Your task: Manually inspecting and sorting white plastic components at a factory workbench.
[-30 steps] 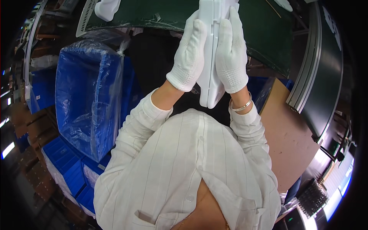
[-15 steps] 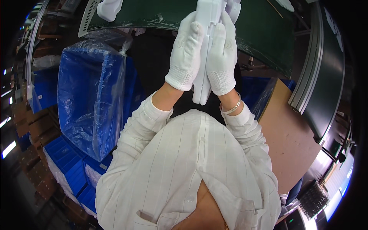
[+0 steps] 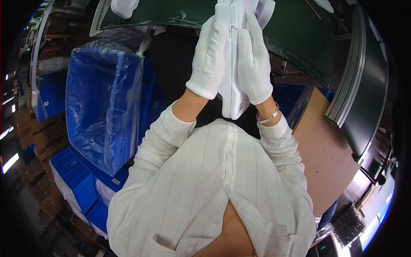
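A long white plastic housing, with a seam running down its length, stands between my two hands at the top middle. My left hand, in a white knit glove, presses its palm and fingers along the left side. On the right side lies my right hand, gloved the same way, its thumb along the seam. The housing's lower end points toward my body. Its far end reaches past the top edge, so part of it is hidden. Another white plastic part lies on the green work surface at the far left.
To the left stands a blue crate lined with clear plastic, with more blue bins below it. A brown board and a metal-edged dark conveyor or bench are on the right. A thin stick lies on the green surface.
The housing has turned slightly, and its lower end shows more of the right side. My right hand has moved a little to the right with it. Both hands keep hold.
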`<state>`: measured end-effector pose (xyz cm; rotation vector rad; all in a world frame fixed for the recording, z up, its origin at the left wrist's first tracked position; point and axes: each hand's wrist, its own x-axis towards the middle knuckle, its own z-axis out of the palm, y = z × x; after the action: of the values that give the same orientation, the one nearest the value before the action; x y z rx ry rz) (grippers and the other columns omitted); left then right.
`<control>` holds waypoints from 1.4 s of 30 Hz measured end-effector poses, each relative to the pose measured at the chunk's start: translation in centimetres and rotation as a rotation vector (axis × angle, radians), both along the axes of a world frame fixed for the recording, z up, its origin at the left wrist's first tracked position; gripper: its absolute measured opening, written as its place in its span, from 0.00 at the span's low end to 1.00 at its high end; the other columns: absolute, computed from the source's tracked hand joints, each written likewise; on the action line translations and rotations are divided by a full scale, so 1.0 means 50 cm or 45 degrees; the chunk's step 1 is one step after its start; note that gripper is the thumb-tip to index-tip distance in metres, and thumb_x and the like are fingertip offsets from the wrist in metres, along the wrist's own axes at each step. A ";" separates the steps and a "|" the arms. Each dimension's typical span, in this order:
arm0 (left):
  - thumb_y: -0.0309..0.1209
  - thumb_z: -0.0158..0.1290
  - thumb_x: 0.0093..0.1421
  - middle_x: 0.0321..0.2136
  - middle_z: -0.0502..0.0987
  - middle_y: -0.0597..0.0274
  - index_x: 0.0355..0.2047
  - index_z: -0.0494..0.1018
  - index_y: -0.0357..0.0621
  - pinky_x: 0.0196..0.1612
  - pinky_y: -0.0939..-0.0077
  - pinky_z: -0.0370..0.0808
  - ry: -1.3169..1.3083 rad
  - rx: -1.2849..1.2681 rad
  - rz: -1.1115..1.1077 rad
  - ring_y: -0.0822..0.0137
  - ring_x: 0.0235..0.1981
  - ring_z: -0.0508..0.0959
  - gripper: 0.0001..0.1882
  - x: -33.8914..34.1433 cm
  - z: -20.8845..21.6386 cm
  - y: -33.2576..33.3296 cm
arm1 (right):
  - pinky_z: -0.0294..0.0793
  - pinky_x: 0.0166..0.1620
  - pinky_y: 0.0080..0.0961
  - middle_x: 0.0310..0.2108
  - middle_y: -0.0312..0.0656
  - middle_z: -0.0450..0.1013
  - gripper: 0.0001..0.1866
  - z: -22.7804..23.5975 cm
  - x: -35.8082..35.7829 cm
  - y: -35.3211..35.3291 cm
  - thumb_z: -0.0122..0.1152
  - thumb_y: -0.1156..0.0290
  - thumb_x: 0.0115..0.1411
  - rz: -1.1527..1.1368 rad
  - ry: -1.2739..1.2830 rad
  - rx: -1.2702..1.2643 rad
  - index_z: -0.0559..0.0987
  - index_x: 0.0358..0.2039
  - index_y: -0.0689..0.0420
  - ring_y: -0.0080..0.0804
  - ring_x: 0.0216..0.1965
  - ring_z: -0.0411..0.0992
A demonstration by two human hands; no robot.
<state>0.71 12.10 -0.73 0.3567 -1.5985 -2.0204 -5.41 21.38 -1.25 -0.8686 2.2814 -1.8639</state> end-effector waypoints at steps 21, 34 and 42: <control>0.38 0.71 0.47 0.51 0.71 0.55 0.61 0.61 0.38 0.54 0.68 0.73 -0.381 -0.411 -0.045 0.64 0.51 0.75 0.45 0.019 0.033 -0.026 | 0.67 0.59 0.25 0.57 0.47 0.71 0.21 -0.009 0.043 -0.022 0.45 0.70 0.71 -0.214 -0.371 -0.229 0.69 0.60 0.65 0.29 0.55 0.70; 0.59 0.39 0.69 0.55 0.69 0.54 0.64 0.59 0.36 0.61 0.70 0.63 -0.154 -0.319 -0.005 0.65 0.57 0.68 0.39 0.036 0.004 -0.021 | 0.70 0.55 0.27 0.55 0.47 0.70 0.39 0.028 0.033 0.002 0.65 0.60 0.62 -0.091 -0.527 -0.295 0.59 0.67 0.63 0.30 0.52 0.71; 0.57 0.34 0.72 0.56 0.69 0.57 0.65 0.59 0.37 0.61 0.72 0.62 -0.082 -0.222 -0.008 0.68 0.57 0.67 0.36 0.035 0.004 -0.014 | 0.71 0.53 0.25 0.53 0.44 0.69 0.33 0.017 0.031 -0.008 0.60 0.59 0.66 -0.169 -0.051 -0.026 0.63 0.67 0.58 0.26 0.48 0.70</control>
<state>2.48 11.41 -0.55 0.3541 -1.8022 -1.8735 -3.86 21.00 -0.42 -0.6912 2.3537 -1.9414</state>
